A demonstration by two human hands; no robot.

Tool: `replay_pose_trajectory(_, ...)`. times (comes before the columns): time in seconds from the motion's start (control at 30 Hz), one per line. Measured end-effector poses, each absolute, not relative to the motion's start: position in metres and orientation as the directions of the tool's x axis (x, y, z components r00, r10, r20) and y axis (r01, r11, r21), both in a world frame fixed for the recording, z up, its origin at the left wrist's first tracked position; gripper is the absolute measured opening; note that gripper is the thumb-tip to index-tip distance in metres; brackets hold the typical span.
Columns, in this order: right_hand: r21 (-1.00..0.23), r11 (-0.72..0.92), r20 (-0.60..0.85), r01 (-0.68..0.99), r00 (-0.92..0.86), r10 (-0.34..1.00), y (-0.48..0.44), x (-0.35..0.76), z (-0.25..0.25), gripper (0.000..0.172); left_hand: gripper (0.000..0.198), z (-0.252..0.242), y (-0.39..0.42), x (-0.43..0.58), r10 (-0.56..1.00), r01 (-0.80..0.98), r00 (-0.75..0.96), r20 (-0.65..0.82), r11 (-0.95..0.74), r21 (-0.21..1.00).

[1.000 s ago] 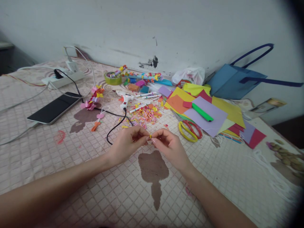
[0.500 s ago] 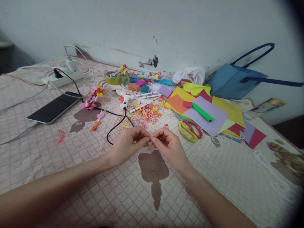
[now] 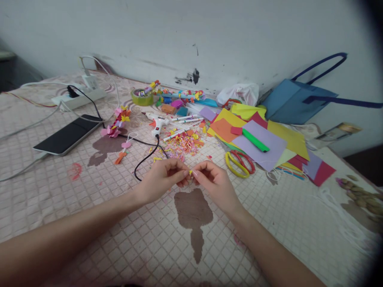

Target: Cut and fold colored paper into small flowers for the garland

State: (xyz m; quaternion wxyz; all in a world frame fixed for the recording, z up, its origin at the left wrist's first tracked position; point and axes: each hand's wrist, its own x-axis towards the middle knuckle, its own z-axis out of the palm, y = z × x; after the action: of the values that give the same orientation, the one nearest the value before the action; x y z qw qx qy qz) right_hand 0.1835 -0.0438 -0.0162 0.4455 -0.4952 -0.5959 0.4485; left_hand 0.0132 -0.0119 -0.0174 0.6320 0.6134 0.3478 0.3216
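Between my fingertips is a tiny yellow paper piece, mostly covered by the fingers. My left hand pinches it from one side, thumb against forefinger. From the other side my right hand pinches it too, so the hands almost meet above the patterned tablecloth. Just beyond them lies a heap of colourful paper scraps. A white glue gun rests behind the scraps, its black cord running toward my left hand. Scissors with yellow and red handles lie to the right of my right hand.
Coloured paper sheets with a green cutter on top spread at the right, before a blue bag. To the left are a phone, a power strip and a paper flower strand. Tape stands behind.
The fingertips have shifted slightly, and a little more of the yellow paper piece shows between them. Both hands keep their pinch in nearly the same spot.
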Motion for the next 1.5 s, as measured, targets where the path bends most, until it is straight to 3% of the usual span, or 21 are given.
replay_pose_trajectory(0.37, -0.986, 0.056, 0.038, 0.155, -0.118, 0.992, -0.0423, 0.1839, -0.0160, 0.008, 0.017, -0.0193, -0.0090, 0.0135, 0.828, 0.001, 0.536, -0.167, 0.197, 0.980)
replay_pose_trajectory(0.73, -0.997, 0.000, -0.012, 0.071, -0.163, 0.987, -0.0416, 0.1856, -0.0210, 0.010, 0.016, -0.0190, -0.0100, 0.0142, 0.791, -0.072, 0.590, -0.161, 0.250, 0.966)
replay_pose_trajectory(1.3, -0.996, 0.007, -0.011, 0.090, -0.196, 0.980, -0.0422, 0.1852, -0.0188, 0.010, 0.018, -0.0187, -0.0099, 0.0141, 0.790, -0.065, 0.598, -0.137, 0.218, 0.974)
replay_pose_trajectory(1.5, -0.966, 0.100, 0.068, 0.240, -0.140, 0.988, -0.0446, 0.1819, -0.0190, 0.008, 0.016, -0.0210, -0.0105, 0.0144, 0.812, -0.027, 0.582, -0.040, 0.069, 0.997)
